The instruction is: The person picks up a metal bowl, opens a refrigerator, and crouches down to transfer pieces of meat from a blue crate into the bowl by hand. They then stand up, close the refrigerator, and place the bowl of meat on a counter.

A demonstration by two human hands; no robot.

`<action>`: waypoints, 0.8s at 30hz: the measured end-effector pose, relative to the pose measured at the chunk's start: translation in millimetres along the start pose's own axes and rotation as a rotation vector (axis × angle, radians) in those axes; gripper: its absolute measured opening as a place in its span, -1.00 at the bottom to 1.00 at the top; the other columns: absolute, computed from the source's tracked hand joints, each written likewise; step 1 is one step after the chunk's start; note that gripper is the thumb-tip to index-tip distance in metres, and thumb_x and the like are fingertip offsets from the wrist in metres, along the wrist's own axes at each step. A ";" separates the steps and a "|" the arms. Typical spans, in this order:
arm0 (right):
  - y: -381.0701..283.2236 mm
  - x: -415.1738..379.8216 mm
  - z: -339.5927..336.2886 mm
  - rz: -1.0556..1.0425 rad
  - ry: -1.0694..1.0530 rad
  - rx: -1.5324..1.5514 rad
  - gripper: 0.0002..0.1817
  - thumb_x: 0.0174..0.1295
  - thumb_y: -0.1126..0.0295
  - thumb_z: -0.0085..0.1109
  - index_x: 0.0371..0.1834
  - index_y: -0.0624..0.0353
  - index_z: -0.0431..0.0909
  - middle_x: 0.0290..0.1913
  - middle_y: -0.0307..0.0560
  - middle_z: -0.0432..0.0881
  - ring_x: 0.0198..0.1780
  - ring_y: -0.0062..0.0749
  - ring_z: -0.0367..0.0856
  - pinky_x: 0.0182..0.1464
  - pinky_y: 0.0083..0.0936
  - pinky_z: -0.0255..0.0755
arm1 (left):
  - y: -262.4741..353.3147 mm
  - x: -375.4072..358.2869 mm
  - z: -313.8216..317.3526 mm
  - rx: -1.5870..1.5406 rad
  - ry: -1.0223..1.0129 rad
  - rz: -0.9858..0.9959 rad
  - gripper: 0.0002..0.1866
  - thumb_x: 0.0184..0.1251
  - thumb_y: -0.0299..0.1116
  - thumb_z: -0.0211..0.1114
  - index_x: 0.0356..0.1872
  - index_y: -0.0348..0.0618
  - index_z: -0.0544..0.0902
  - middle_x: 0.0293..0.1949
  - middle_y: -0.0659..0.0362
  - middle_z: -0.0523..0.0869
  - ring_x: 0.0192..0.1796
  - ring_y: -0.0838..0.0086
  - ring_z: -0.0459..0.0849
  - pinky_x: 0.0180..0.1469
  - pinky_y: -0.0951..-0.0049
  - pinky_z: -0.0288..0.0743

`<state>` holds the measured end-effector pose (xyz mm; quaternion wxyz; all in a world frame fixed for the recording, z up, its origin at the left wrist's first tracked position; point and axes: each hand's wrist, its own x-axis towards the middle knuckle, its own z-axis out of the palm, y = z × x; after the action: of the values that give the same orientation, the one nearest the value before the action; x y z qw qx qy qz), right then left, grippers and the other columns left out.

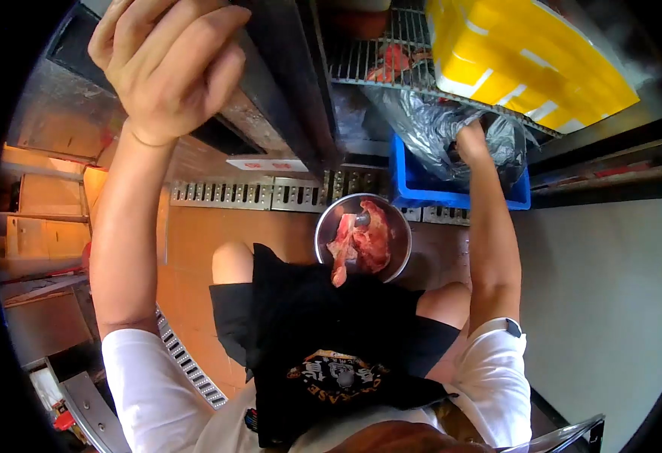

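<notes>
My left hand [169, 64] is raised at the upper left, its fingers curled beside a dark upright door or panel [289, 83]. Whatever those fingers close on is hidden. Stretched forward on the other side, my right hand [472, 143] is closed at the gathered opening of a grey plastic bag [421, 124], its fingertips partly hidden by the folds. The bag lies in a blue plastic crate [463, 198] under a wire shelf. Between my knees, a round metal bowl [407, 245] on the floor holds pieces of raw red meat [374, 240] with bone.
Above the crate, a wire rack [395, 41] carries more raw meat [391, 64] and a yellow box [523, 53] that overhangs its front. A slotted metal drain cover [221, 195] crosses the tiled floor [187, 241]. A pale panel [603, 302] stands at the right.
</notes>
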<state>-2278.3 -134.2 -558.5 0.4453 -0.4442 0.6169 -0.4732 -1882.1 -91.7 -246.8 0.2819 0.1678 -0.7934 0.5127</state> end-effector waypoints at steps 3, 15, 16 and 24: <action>-5.3 11.9 5.5 0.037 0.065 0.064 -0.42 0.30 0.17 0.13 0.33 0.21 0.35 0.09 -0.02 0.59 0.07 -0.23 0.52 0.12 -0.33 0.37 | 2.2 -2.5 3.1 -0.049 0.095 -0.079 -0.82 0.02 -0.40 0.27 -0.33 0.06 0.75 -0.34 0.36 0.74 -0.01 0.49 0.64 0.33 0.40 0.14; -42.4 17.2 18.7 0.065 -0.002 0.920 -0.52 0.49 0.17 -0.12 0.33 0.23 0.40 0.33 -0.03 0.49 0.34 -0.15 0.43 0.41 -0.18 0.27 | 0.0 -1.8 -3.9 -0.065 0.011 -0.069 -0.83 0.02 -0.25 0.26 -0.44 -0.11 0.65 -0.45 0.18 0.60 -0.12 0.24 0.57 0.33 0.06 0.13; -35.8 19.6 14.8 0.075 -0.048 0.872 -0.50 0.48 0.13 -0.07 0.34 0.22 0.37 0.34 -0.02 0.47 0.34 -0.12 0.42 0.39 -0.16 0.30 | -0.2 -1.3 -4.7 -0.062 0.018 -0.071 -0.83 0.02 -0.25 0.26 -0.44 -0.11 0.65 -0.45 0.19 0.60 -0.12 0.25 0.57 0.33 0.06 0.13; -20.7 17.1 29.1 -0.071 0.047 0.996 -0.45 0.52 0.09 -0.21 0.38 0.25 0.33 0.38 -0.03 0.43 0.38 -0.11 0.38 0.46 -0.15 0.19 | 8.5 3.9 18.2 -0.425 0.540 -0.174 -0.84 0.01 -0.25 0.26 -0.45 -0.10 0.65 -0.44 0.24 0.61 -0.13 0.28 0.56 0.34 0.09 0.13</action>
<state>-2251.0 -159.5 -544.9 0.5728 -0.1874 0.3106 -0.7351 -1894.8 -104.5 -256.2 0.5528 0.0307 -0.7620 0.3359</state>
